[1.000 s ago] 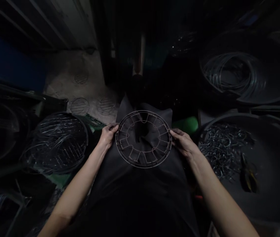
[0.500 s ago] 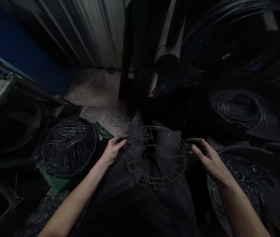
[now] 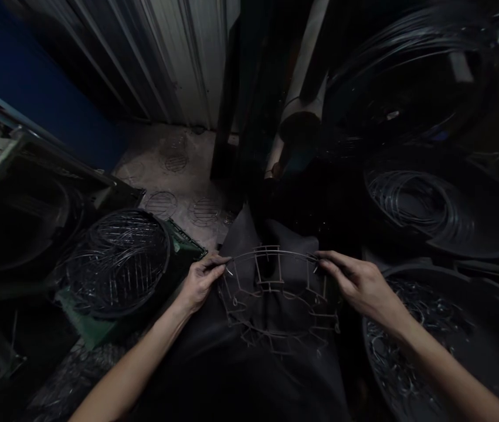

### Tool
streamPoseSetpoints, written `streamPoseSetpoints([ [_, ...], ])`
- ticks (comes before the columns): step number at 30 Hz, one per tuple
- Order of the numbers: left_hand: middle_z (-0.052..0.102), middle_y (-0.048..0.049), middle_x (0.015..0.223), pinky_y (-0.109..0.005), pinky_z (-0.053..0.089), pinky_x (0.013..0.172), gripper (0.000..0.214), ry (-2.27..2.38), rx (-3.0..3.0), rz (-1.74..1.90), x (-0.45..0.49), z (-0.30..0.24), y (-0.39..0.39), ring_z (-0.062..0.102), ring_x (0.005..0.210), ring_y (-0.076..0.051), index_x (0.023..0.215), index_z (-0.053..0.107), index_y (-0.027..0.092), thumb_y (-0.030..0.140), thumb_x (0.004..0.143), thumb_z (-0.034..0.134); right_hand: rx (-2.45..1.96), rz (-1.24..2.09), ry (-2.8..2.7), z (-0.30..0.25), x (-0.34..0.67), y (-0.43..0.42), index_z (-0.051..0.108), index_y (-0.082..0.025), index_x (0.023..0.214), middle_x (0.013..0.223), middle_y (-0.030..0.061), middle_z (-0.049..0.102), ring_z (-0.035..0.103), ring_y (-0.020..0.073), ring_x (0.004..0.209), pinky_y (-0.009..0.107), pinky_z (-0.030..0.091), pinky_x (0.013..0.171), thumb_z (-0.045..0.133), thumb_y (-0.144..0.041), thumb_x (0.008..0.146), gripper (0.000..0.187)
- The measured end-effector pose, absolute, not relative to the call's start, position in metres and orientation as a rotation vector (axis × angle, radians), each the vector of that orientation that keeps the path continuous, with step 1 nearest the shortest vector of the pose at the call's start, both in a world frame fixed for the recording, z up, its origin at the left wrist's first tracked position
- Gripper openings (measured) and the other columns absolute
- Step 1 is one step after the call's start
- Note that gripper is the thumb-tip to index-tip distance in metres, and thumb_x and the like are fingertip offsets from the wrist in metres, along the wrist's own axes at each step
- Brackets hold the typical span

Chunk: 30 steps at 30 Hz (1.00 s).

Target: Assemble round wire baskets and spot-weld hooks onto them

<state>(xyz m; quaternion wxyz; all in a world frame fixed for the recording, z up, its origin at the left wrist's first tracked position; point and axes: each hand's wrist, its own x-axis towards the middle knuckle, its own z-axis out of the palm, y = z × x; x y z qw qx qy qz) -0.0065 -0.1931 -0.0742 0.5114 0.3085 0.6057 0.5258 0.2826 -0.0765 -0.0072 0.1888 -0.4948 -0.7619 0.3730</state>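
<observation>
the frame (image 3: 271,284) is at lower centre, its upper rim pinched between thumb and fingers of the left hand (image 3: 204,281) and right hand (image 3: 357,278). a bucket (image 3: 169,249) stands at lower left, a basin (image 3: 491,334) at lower right.

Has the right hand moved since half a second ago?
Yes. Judged against the pipe, the right hand has shifted toward the picture's left and now pinches the wire frame.
</observation>
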Motion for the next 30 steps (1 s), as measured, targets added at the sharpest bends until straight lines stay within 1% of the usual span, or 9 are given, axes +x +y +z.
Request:
streamPoseSetpoints([
  [5, 0.066, -0.0059, 0.092, -0.026, 0.043, 0.080, 0.023, 1.432, 0.790, 1.274, -0.006, -0.078, -0.199, 0.058, 0.091, -0.018, 0.092, 0.074, 0.019, 0.033, 0.073, 0.071, -1.499, 1.205, -2.141, 0.004, 0.281, -0.078, 0.071, -0.021, 0.093, 0.096, 0.0052, 0.072, 0.067, 0.0260, 0.093, 0.036, 0.053, 0.083, 0.048, -0.046, 0.083, 0.036],
  [9, 0.066, -0.0051, 0.089, -0.025, 0.042, 0.079, 0.021, 1.412, 0.811, 1.290, -0.004, -0.073, -0.199, 0.058, 0.088, -0.016, 0.092, 0.074, 0.020, 0.032, 0.075, 0.070, -1.442, 1.252, -2.353, 0.020, 0.283, -0.068, 0.069, -0.020, 0.099, 0.098, 0.0068, 0.072, 0.068, 0.0262, 0.090, 0.037, 0.055, 0.079, 0.045, -0.050, 0.085, 0.041],
  [12, 0.067, -0.0055, 0.089, -0.025, 0.043, 0.080, 0.021, 1.403, 0.823, 1.290, -0.002, -0.067, -0.197, 0.058, 0.088, -0.016, 0.091, 0.075, 0.020, 0.032, 0.074, 0.070, -1.283, 1.059, -2.587, 0.028, 0.276, -0.063, 0.066, -0.019, 0.106, 0.100, 0.0079, 0.071, 0.067, 0.0268, 0.089, 0.039, 0.055, 0.078, 0.043, -0.049, 0.088, 0.042],
  [15, 0.066, -0.0050, 0.087, -0.025, 0.044, 0.077, 0.020, 1.421, 0.845, 1.276, -0.002, -0.061, -0.195, 0.058, 0.085, -0.016, 0.090, 0.075, 0.020, 0.031, 0.074, 0.069, -1.079, 0.839, -2.729, 0.032, 0.260, -0.060, 0.063, -0.018, 0.109, 0.104, 0.0087, 0.069, 0.066, 0.0252, 0.092, 0.040, 0.054, 0.081, 0.035, -0.044, 0.093, 0.042],
  [19, 0.067, -0.0049, 0.084, -0.028, 0.044, 0.081, 0.019, 1.435, 0.930, 1.245, -0.002, -0.053, -0.196, 0.059, 0.084, -0.017, 0.091, 0.075, 0.019, 0.029, 0.076, 0.067, -0.878, 0.833, -2.807, 0.035, 0.240, -0.058, 0.053, -0.020, 0.126, 0.113, 0.0063, 0.066, 0.064, 0.0194, 0.100, 0.034, 0.054, 0.084, 0.033, -0.038, 0.095, 0.041],
  [21, 0.066, -0.0048, 0.083, -0.029, 0.044, 0.083, 0.020, 1.422, 0.968, 1.234, -0.001, -0.049, -0.196, 0.059, 0.083, -0.017, 0.092, 0.074, 0.018, 0.028, 0.077, 0.066, -0.790, 0.823, -2.841, 0.035, 0.233, -0.057, 0.056, -0.019, 0.122, 0.110, 0.0061, 0.067, 0.065, 0.0183, 0.097, 0.031, 0.054, 0.082, 0.032, -0.036, 0.096, 0.039],
  [23, 0.065, -0.0046, 0.081, -0.029, 0.044, 0.083, 0.019, 1.408, 0.989, 1.230, -0.001, -0.047, -0.197, 0.058, 0.081, -0.016, 0.092, 0.074, 0.018, 0.028, 0.078, 0.066, -0.733, 0.765, -2.870, 0.034, 0.229, -0.057, 0.061, -0.017, 0.113, 0.104, 0.0073, 0.069, 0.067, 0.0192, 0.091, 0.031, 0.054, 0.078, 0.034, -0.034, 0.096, 0.036],
  [26, 0.065, -0.0040, 0.081, -0.028, 0.044, 0.081, 0.018, 1.378, 0.979, 1.237, 0.001, -0.046, -0.199, 0.058, 0.081, -0.015, 0.093, 0.074, 0.020, 0.027, 0.078, 0.065, -0.730, 0.703, -2.882, 0.034, 0.225, -0.057, 0.063, -0.016, 0.104, 0.096, 0.0084, 0.071, 0.068, 0.0199, 0.082, 0.030, 0.053, 0.072, 0.034, -0.030, 0.094, 0.033],
  [30, 0.065, -0.0030, 0.084, -0.025, 0.044, 0.079, 0.017, 1.329, 0.976, 1.245, 0.002, -0.048, -0.200, 0.058, 0.082, -0.014, 0.094, 0.073, 0.022, 0.026, 0.080, 0.065, -0.830, 0.822, -2.913, 0.037, 0.225, -0.053, 0.062, -0.017, 0.098, 0.088, 0.0085, 0.069, 0.066, 0.0178, 0.073, 0.027, 0.050, 0.064, 0.033, -0.031, 0.094, 0.032],
])
